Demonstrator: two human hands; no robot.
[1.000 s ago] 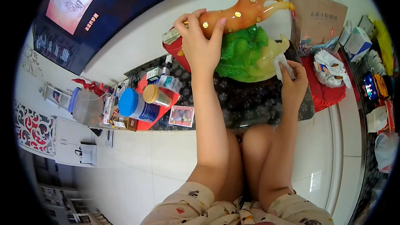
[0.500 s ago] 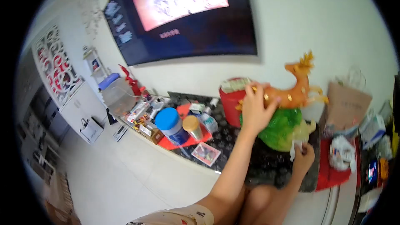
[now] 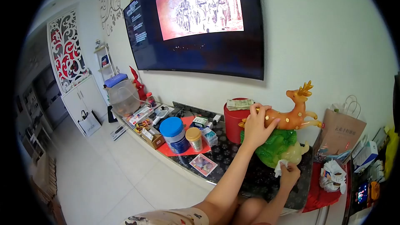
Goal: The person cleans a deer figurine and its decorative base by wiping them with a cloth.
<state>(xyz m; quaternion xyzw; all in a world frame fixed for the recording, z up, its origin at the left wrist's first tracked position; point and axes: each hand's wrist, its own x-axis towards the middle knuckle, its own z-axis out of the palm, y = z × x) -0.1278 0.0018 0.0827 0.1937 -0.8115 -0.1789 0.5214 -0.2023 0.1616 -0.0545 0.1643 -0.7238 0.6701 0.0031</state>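
Note:
An orange deer figurine (image 3: 287,120) with golden antlers leaps on a green and pale base (image 3: 277,148), which stands on the dark stone countertop (image 3: 254,179). My left hand (image 3: 259,128) is wrapped over the deer's hindquarters, thumb on the near flank and fingers behind. Low at the front of the base, my right hand (image 3: 289,176) pinches a crumpled white tissue (image 3: 281,168) against the pale part. The fingertips behind the tissue are partly hidden.
Left of the base stand a red canister (image 3: 233,118) with banknotes (image 3: 240,104), a blue-lidded tub (image 3: 172,128), a tan-lidded jar (image 3: 194,137) and a card (image 3: 203,165). To the right are a paper bag (image 3: 339,131) and a white plastic bag (image 3: 333,177). A television (image 3: 200,58) hangs above.
The view has tilted up, so the deer and counter appear lower. My left hand keeps its hold on the deer, while my right hand and the tissue remain low on the base.

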